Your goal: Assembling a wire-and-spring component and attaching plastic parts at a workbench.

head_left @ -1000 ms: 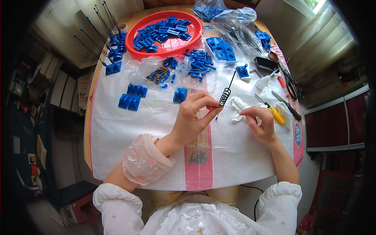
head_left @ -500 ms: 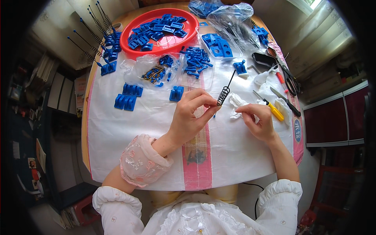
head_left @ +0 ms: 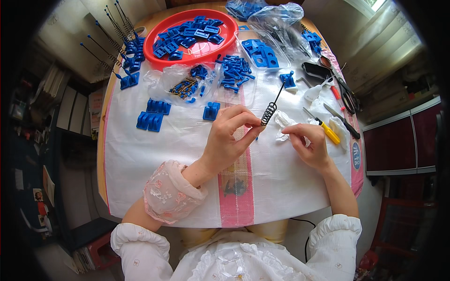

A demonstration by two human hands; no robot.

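The tabletop (head_left: pixel 154 154) under a white sheet carries a red tray (head_left: pixel 154 44) full of blue parts (head_left: pixel 190 35); a clear tub (head_left: pixel 281 58) holds more. Your left hand (head_left: pixel 227 140) pinches a black spring (head_left: pixel 268 114) just above the sheet. Your right hand (head_left: pixel 309 145) has fingers pressed together on a white scrap (head_left: pixel 282 122).

The single head-worn fisheye view looks steeply down from close above the desk (head_left: pixel 140 159), facing away from the person's body, with straight edges bending toward its rim.
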